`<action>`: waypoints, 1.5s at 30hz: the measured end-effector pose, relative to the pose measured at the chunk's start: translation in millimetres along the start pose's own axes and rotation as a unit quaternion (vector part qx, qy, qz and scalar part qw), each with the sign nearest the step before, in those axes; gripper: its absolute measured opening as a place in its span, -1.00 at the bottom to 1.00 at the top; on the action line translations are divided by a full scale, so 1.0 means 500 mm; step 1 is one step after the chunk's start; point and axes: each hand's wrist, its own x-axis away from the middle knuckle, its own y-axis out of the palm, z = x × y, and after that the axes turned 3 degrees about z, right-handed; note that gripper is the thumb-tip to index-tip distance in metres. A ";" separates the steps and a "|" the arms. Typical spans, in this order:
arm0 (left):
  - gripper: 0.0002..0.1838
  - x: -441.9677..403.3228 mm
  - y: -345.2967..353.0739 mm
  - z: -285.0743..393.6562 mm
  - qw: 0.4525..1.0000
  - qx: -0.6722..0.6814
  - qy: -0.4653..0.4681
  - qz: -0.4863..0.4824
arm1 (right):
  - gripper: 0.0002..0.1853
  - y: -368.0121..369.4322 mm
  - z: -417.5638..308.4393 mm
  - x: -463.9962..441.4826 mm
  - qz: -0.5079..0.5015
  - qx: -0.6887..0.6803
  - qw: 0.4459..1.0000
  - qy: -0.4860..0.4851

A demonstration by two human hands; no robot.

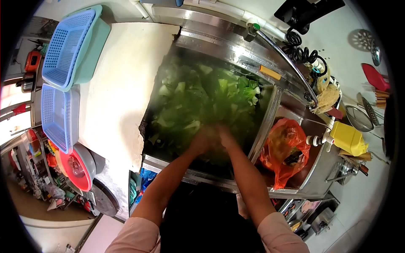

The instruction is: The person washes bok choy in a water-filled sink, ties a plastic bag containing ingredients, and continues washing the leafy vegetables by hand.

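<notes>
Both forearms reach down into a large steel sink [276, 101] filled with murky green water. Leafy green vegetables [228, 86] float and lie under the surface, with one bright leafy head [252, 90] near the right side. Under the water near the front middle, my left hand [202, 141] is a blurred shape. Close beside it on the right, my right hand [224, 135] is also sunk. The cloudy water hides the fingers of both, so whether they hold any leaves does not show.
Right of the sink, a red plastic bag [286, 154] sits in a smaller basin beneath a faucet [291, 63]. A yellow container [348, 138] stands at far right. On the left are a pale board [122, 84], blue baskets [69, 50] and a red bowl [76, 168].
</notes>
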 end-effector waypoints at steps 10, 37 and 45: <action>-0.45 0.010 0.062 -0.029 0.990 0.003 -0.141 -0.020 | -0.36 0.067 0.008 0.064 0.139 0.421 0.888 -0.119; -0.55 -0.030 0.083 -0.191 0.884 0.391 -0.256 0.008 | -0.30 0.077 -0.050 0.115 -0.008 0.009 0.998 -0.061; -0.55 -0.019 0.041 -0.170 0.950 0.255 -0.179 0.007 | -0.33 0.026 -0.077 0.086 -0.065 0.197 0.978 -0.022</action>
